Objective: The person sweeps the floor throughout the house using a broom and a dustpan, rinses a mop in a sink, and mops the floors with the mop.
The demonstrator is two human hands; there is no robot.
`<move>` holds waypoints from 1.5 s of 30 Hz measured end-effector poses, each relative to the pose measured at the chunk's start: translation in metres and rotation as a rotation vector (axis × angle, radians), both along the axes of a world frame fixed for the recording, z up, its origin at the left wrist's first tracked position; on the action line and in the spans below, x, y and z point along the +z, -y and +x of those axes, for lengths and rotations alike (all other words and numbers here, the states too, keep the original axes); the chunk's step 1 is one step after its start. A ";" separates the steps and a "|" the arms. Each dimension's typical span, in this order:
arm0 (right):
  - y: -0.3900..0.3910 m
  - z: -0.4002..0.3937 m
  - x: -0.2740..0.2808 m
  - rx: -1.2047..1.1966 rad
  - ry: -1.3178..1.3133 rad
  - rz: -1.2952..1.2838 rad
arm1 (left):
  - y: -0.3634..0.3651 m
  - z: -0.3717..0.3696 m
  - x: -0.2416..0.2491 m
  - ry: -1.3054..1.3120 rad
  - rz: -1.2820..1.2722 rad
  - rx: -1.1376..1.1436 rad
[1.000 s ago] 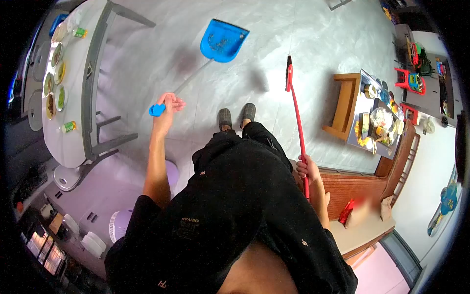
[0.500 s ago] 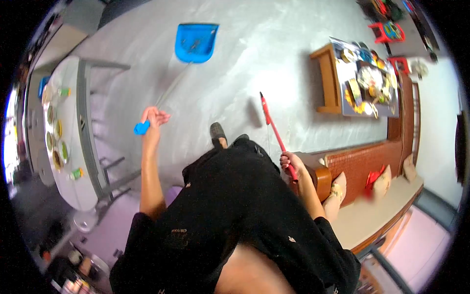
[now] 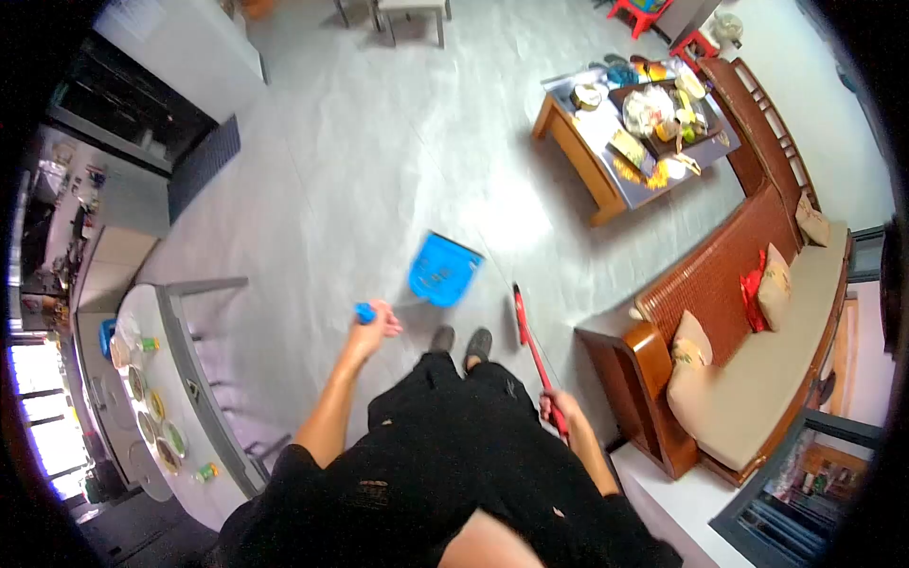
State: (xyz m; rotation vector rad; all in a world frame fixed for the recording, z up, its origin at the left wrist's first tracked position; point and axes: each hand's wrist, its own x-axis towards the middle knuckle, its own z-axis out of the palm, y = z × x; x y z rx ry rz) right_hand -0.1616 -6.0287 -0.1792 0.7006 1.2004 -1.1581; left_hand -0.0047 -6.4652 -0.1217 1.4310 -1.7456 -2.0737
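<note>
My left hand (image 3: 381, 324) is closed around the blue-tipped handle of a long-handled dustpan (image 3: 443, 270). The blue pan is at floor level in front of my feet, with small dark bits of debris in it. Lower right, my right hand (image 3: 559, 407) grips a red broom (image 3: 527, 331) near the upper end of its stick. The broom slants away from me, its dark-tipped far end to the right of the pan. Its head shows only as a narrow shape.
A wooden-sided coffee table (image 3: 579, 156) with food and dishes stands ahead right, beside a brown sofa (image 3: 729, 270) with cushions. To my left is a white table (image 3: 204, 497) with several plates. A dark mat (image 3: 205, 170) lies by the far-left doorway; a light stool (image 3: 410, 5) stands far ahead.
The dustpan is now closer to my feet, and my left hand is nearer my body's middle. My feet show side by side. The view has turned and shifted; both hands keep their hold.
</note>
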 end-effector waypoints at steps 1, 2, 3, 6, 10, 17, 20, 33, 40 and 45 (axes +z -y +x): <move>-0.009 0.010 -0.002 -0.029 0.001 -0.006 | -0.002 -0.008 -0.009 -0.035 0.061 -0.078; -0.018 0.020 -0.005 -0.058 0.003 -0.013 | -0.007 -0.018 -0.016 -0.037 0.066 -0.177; -0.026 0.034 -0.001 -0.111 -0.005 0.003 | -0.014 -0.030 -0.015 -0.046 0.106 -0.227; -0.043 0.081 0.014 -0.299 -0.002 0.031 | -0.033 -0.060 -0.023 -0.091 0.069 -0.535; -0.062 0.145 0.038 -0.449 -0.079 0.062 | -0.063 -0.087 -0.021 -0.197 -0.204 -1.043; -0.071 0.257 0.081 -0.694 -0.122 0.187 | -0.156 -0.116 -0.006 -0.204 -0.080 -1.450; -0.093 0.305 0.074 -0.895 -0.097 0.145 | -0.208 -0.097 -0.001 -0.211 -0.064 -1.556; -0.215 0.513 -0.081 -1.625 -0.213 0.142 | -0.497 0.015 -0.090 -0.138 -0.115 -2.023; -0.345 0.595 -0.063 -2.012 -0.274 0.160 | -0.710 0.095 -0.097 -0.172 0.024 -2.231; -0.456 0.642 -0.031 -2.228 -0.315 0.107 | -0.861 0.137 -0.107 -0.198 0.093 -2.329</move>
